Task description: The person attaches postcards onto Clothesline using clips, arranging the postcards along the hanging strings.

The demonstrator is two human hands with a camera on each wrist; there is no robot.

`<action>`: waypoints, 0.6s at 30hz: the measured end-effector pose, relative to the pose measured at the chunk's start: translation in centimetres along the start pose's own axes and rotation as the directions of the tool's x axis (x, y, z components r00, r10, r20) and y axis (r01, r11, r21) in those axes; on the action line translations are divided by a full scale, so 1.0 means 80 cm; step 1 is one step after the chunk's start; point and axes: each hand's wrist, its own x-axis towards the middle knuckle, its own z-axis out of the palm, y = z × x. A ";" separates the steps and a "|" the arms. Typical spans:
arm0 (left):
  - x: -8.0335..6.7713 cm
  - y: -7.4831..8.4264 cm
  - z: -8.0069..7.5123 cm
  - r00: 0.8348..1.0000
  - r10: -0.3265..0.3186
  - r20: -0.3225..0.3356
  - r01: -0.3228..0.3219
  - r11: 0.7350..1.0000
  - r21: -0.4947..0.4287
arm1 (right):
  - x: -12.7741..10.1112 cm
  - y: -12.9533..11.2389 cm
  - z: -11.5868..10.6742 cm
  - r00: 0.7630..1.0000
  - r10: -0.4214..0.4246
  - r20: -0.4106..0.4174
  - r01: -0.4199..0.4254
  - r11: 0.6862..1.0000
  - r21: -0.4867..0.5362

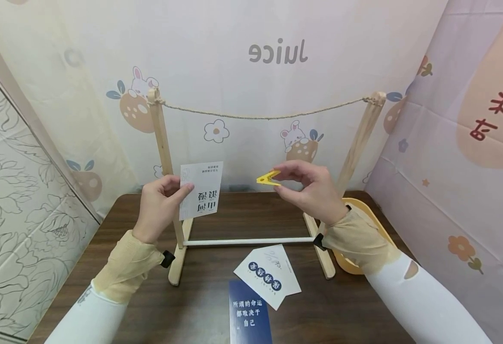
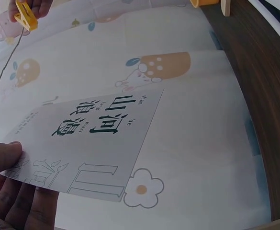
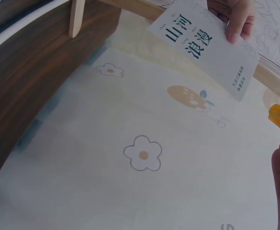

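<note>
While the left-hand grip [image 1: 158, 205] pinches a white printed card [image 1: 203, 186] above the brown worktop [image 1: 320, 310], the right-hand grip [image 1: 311, 188] pinches a yellow plastic clothespin [image 1: 263, 179], which could spring loose if squeezed unevenly

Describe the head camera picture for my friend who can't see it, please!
A person's left hand holds a white printed card while the right hand pinches a yellow clip above a brown table. A rope sags between two wooden posts, and a blue card and white cards lie on the table.
</note>
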 end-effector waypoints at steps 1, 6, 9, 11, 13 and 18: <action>0.001 0.001 -0.001 1.000 0.003 -0.001 -0.003 1.000 -0.002 | 0.001 0.000 0.001 1.000 0.003 0.001 -0.003 1.000 0.001; 0.004 0.003 -0.004 1.000 0.020 -0.006 -0.020 1.000 0.005 | 0.009 -0.002 0.004 1.000 -0.002 0.007 0.002 1.000 -0.004; 0.006 0.003 -0.005 1.000 0.027 -0.005 -0.027 1.000 0.011 | 0.013 -0.005 0.005 1.000 -0.001 0.015 0.002 1.000 -0.023; 0.006 0.003 -0.006 1.000 0.028 -0.008 -0.028 1.000 0.011 | 0.015 -0.006 0.005 1.000 0.004 0.021 -0.003 0.999 -0.032; 0.007 0.004 -0.007 0.999 0.030 -0.013 -0.030 1.000 0.008 | 0.018 -0.008 0.006 1.000 0.005 0.026 -0.004 0.999 -0.039; 0.010 0.008 -0.009 0.999 0.041 -0.022 -0.041 0.999 0.003 | 0.026 -0.013 0.008 0.999 0.004 0.042 -0.001 0.997 -0.071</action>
